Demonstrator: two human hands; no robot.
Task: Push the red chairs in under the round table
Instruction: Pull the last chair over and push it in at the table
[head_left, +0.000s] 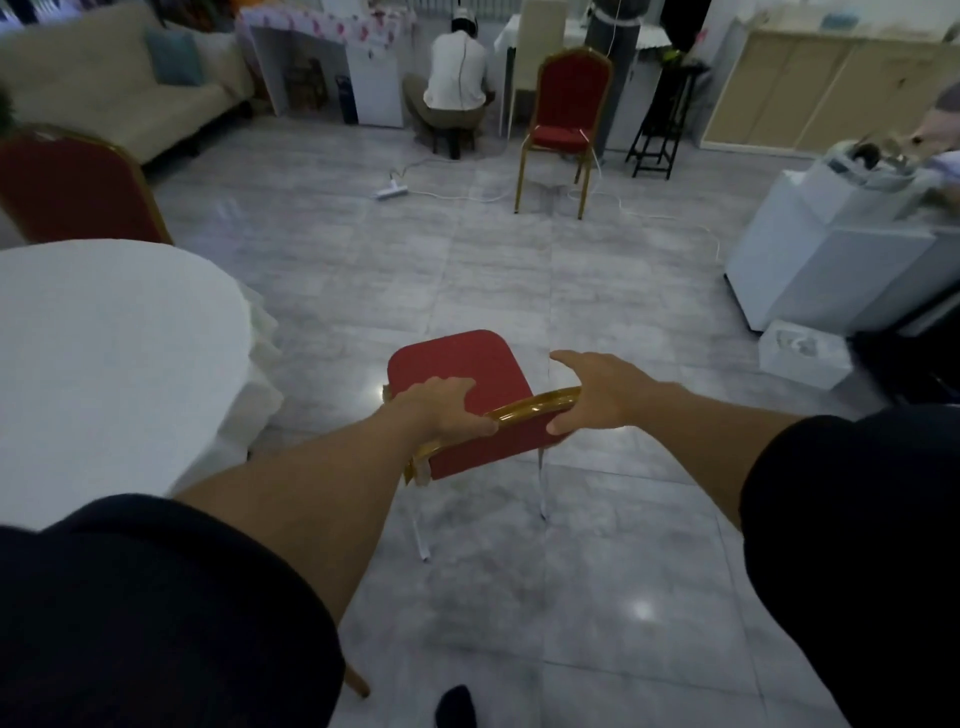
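- head view: our left hand (447, 410) is clamped on the gold top rail of the near chair (460, 374); our right hand (597, 392) rests wide on the rail's other end, thumb under.
- the table (104, 332) sits at nine o'clock, apart from this chair.
- we judge the step as gripping; next calls for swinging the chair leftward and sliding it under.
- more chairs wait at twelve (566, 114) and ten o'clock (72, 192).

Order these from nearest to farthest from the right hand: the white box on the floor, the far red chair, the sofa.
From the right hand:
1. White box, on the floor to its right.
2. Far red chair, straight ahead across the room.
3. Sofa, far left corner.
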